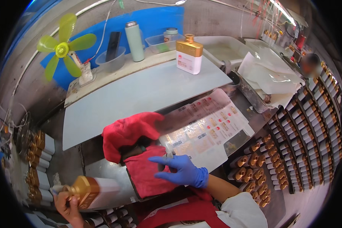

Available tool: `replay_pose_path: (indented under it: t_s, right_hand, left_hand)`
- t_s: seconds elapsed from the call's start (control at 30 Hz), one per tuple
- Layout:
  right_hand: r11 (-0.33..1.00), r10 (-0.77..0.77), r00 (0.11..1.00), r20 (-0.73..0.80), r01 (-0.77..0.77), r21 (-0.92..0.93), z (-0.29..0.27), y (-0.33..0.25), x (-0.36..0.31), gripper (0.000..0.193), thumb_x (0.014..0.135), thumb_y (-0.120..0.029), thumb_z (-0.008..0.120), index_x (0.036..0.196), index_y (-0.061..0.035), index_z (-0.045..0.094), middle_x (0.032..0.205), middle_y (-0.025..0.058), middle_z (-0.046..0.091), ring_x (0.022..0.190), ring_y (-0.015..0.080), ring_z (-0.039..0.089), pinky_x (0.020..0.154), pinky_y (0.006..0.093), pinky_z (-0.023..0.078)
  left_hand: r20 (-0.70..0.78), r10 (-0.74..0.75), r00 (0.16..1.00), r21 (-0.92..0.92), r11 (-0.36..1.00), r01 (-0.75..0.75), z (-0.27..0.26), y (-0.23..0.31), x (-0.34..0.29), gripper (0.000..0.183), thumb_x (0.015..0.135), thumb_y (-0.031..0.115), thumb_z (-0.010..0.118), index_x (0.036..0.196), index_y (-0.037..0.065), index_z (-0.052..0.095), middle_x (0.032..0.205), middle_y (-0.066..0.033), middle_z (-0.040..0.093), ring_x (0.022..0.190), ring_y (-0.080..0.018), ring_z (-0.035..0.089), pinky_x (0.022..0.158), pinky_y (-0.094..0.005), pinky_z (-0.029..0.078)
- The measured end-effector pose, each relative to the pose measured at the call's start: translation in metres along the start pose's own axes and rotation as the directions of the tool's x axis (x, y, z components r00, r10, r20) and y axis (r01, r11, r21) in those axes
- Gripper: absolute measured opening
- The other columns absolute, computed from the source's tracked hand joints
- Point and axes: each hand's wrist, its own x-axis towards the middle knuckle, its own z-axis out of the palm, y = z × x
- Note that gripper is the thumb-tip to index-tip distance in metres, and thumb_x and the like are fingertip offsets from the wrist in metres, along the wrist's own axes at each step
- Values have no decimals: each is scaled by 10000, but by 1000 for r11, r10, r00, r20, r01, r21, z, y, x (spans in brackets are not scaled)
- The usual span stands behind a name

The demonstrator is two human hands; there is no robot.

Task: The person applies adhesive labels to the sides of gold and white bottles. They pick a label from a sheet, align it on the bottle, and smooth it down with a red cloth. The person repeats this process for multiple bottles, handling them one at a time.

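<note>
My bare left hand is closed around the gold neck of a flask-shaped gold-and-white bottle, tilted on its side at the lower left. Over a folded red cloth, my right hand wears a blue glove, its fingers stretched out and apart. A small grey piece shows beside those fingers; I cannot make out what it is. Just beyond lies a second, bunched red cloth. Sheets of printed labels spread to the right of the cloths. Another gold-and-white bottle stands upright on the pale board.
The pale board spans the bench. Behind it are a green fan, a flask and plastic tubs. Racks of bottles fill the right; more bottles stand left. A tray with papers sits far right, a person beyond.
</note>
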Motion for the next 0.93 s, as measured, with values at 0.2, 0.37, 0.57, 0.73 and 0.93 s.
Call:
replay_pose_path:
  t_s: [0.2, 0.37, 0.57, 0.73, 0.93]
  right_hand:
    - [993, 108, 983, 151, -101, -55, 1, -1, -9, 862, 744, -470, 747, 1445, -181, 335, 1074, 168, 635, 951, 327, 644, 855, 371, 501]
    - [841, 540, 840, 60, -542, 14, 6, 26, 15, 726, 804, -352, 725, 1403, -90, 410, 1049, 180, 654, 888, 190, 644, 781, 302, 503]
    - [792, 517, 856, -22, -468, 392, 32, 50, 19, 625, 838, -211, 704, 1377, -41, 437, 1024, 117, 670, 882, 106, 595, 781, 256, 490]
    - [849, 529, 849, 9, -529, 14, 29, 33, 28, 742, 796, -450, 692, 1405, -136, 406, 1129, 224, 610, 920, 327, 628, 869, 378, 484]
    - [737, 648, 733, 207, -672, 71, -31, 44, 20, 494, 833, -240, 711, 1293, -137, 563, 1018, 129, 688, 859, 195, 655, 798, 328, 518]
  left_hand:
    - [465, 272, 843, -290, 946, -145, 101, 76, 80, 228, 749, 147, 703, 911, -5, 652, 747, -92, 529, 690, -220, 491, 631, -314, 393]
    - [516, -56, 855, -582, 709, 398, 160, 47, 102, 377, 878, 67, 616, 1239, 23, 517, 954, -74, 600, 881, -138, 578, 781, -285, 472]
    - [317, -62, 947, -534, 813, 232, 195, 30, 11, 940, 762, -31, 620, 1497, 77, 45, 1418, -166, 331, 1276, -255, 394, 1058, -366, 328]
    - [451, -159, 878, -725, 509, 464, 199, 21, 22, 1041, 780, -52, 612, 1497, 144, -117, 1440, -154, 309, 1252, -233, 408, 1044, -357, 342]
    - [413, -145, 899, -737, 527, 423, 203, 12, 22, 1014, 771, -35, 613, 1508, 143, -60, 1437, -122, 330, 1265, -221, 398, 1065, -336, 310]
